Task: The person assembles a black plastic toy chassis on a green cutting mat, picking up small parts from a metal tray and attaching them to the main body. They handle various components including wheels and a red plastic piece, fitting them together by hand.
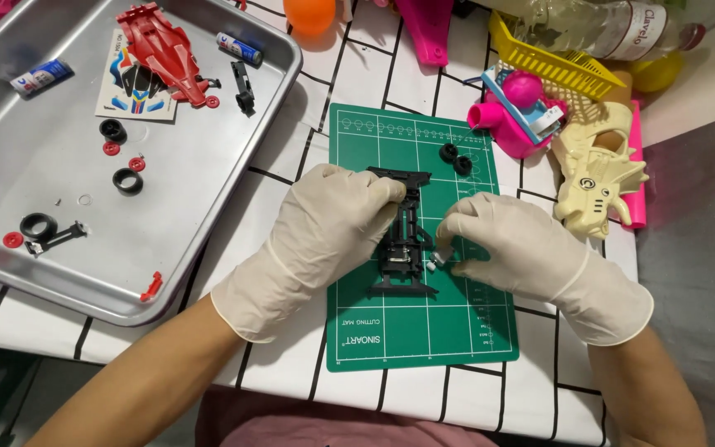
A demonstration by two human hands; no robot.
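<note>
We noted both hands in thin, cream-coloured gloves, working over a green cutting mat (457,331) on the bench (291,157), which wore a white cloth with black grid lines.

Black toy-car chassis (403,240): lay flat near the middle of the mat, long axis running away from the person, toward the far edge. Hard matt plastic, ribbed and open-framed, wider at the far end.

Left hand (333,223): on the chassis's left flank, fingers curled closed over its upper left side, pinning it to the mat. Grip firm and nearly fully closed.

Right hand (511,244): just right of the chassis. Thumb and forefinger pinched tight on a small pale part (439,261), grey-white and blocky; we could not tell exactly what it was. The part sat right at the chassis's right edge, toward the near end, so the chassis lay to the left of this grip. The right hand was the nearer one to that spot.

Two small black tyres (455,157) rested on the mat's far right corner, apart from both hands.

Left of the mat, a shallow metal tray (233,207), dull and scuffed, held a glossy red car body (159,50), a sticker sheet (122,95), loose black tyres, red hubs and two small batteries.

Far right: pink, yellow and cream plastic toys in a heap.
</note>
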